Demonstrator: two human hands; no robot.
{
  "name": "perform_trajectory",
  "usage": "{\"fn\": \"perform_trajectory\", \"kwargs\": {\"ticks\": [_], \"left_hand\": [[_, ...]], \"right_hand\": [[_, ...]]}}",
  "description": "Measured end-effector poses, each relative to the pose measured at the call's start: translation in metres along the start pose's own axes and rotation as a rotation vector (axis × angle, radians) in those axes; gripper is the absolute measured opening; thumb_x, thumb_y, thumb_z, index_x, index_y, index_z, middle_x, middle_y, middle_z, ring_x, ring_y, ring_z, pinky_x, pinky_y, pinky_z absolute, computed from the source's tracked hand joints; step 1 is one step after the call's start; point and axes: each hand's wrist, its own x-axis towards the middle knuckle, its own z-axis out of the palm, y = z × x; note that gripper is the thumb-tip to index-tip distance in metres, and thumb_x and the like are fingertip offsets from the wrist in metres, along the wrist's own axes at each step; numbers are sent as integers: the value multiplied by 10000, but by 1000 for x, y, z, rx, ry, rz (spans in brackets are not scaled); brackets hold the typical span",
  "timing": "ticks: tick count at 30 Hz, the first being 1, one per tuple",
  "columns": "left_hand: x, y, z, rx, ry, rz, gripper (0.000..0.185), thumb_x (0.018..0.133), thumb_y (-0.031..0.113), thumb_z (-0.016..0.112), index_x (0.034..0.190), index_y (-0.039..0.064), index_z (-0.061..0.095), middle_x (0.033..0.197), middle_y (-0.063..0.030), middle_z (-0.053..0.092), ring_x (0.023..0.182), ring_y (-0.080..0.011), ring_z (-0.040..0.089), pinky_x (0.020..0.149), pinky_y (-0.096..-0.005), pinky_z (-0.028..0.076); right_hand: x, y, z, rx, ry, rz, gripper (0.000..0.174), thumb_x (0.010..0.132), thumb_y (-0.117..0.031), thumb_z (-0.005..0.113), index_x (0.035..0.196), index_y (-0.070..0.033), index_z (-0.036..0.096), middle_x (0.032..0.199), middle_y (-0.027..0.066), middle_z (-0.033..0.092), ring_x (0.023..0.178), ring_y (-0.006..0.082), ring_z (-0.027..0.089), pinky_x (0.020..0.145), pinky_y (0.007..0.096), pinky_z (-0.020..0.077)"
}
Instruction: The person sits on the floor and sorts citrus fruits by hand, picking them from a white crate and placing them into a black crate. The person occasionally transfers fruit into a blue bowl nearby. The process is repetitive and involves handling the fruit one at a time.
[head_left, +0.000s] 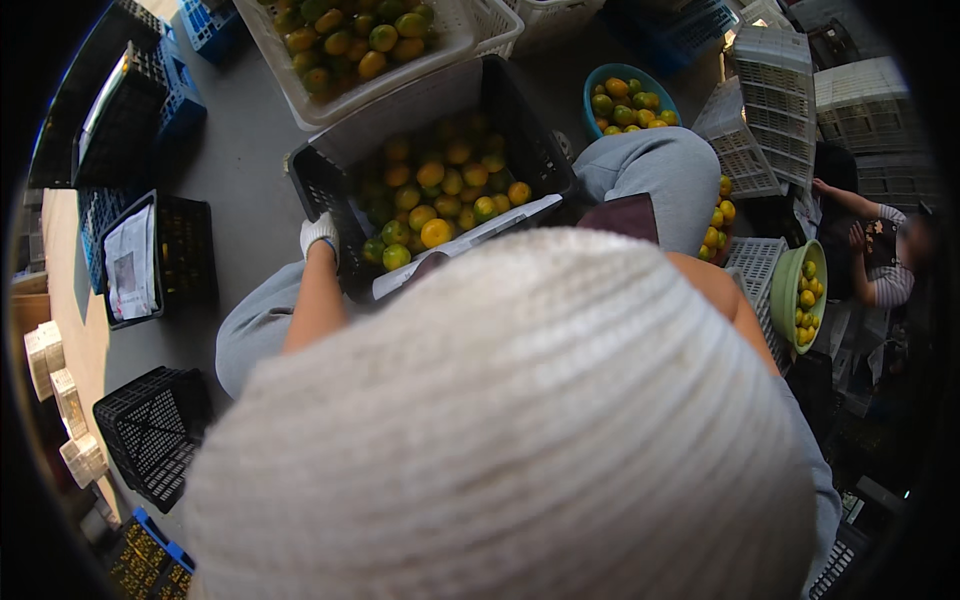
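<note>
A white knit glove, very close to the lens, fills the lower middle; it appears to be on my raised right hand (510, 420), whose fingers cannot be made out. My left hand (321, 234), in a white glove, grips the left side of a black plastic crate (536, 135) between my knees, its fingers partly hidden. Green and orange citrus fruits (431, 174) lie inside, and paper (480, 238) lines the crate, folded over the near edge. Beyond it, touching or nearly so, stands a white plastic crate (300, 112) of similar fruits.
A blue basin (589, 97) of fruits stands beyond my right knee. Farther right are a green basin (784, 292) of fruits, stacked white crates (776, 82) and a seated co-worker (885, 240). Black crates, one with paper (131, 262), stand at left on the grey floor (240, 150).
</note>
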Motion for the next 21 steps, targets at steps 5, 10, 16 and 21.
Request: {"fn": "perform_trajectory", "kwargs": {"ticks": [5, 10, 16, 21], "left_hand": [[-3, 8, 0, 128, 11, 41, 568, 867, 401, 647, 1321, 64, 698, 1288, -249, 703, 1252, -430, 648, 1035, -438, 497], [-47, 28, -16, 35, 26, -9, 591, 945, 431, 651, 1381, 32, 643, 1313, -219, 702, 1226, -391, 667, 1042, -443, 503], [-42, 29, -21, -77, -93, -106, 562, 951, 405, 651, 1432, 117, 611, 1342, -222, 683, 1273, -410, 627, 1055, -448, 485], [-33, 12, -7, 32, -9, -128, 599, 945, 512, 622, 1333, 59, 679, 1295, -268, 687, 1252, -447, 625, 1047, -467, 488]], "right_hand": [[-48, -56, -85, -1868, -281, 481, 182, 818, -145, 706, 997, -173, 725, 880, 20, 687, 756, 235, 707, 622, 384, 547], [-198, -86, -197, -1855, 246, 1804, 513, 935, -310, 624, 1420, -143, 589, 1388, 170, 599, 1224, 362, 635, 1046, 450, 524], [-274, -126, -250, -1782, 425, 2098, 827, 854, -399, 708, 1592, -170, 414, 1641, 196, 380, 1417, 385, 504, 1157, 452, 450], [-269, -106, -286, -1691, 483, 2151, 968, 843, -408, 755, 1653, -165, 284, 1702, 208, 266, 1479, 398, 428, 1196, 440, 414]]}}
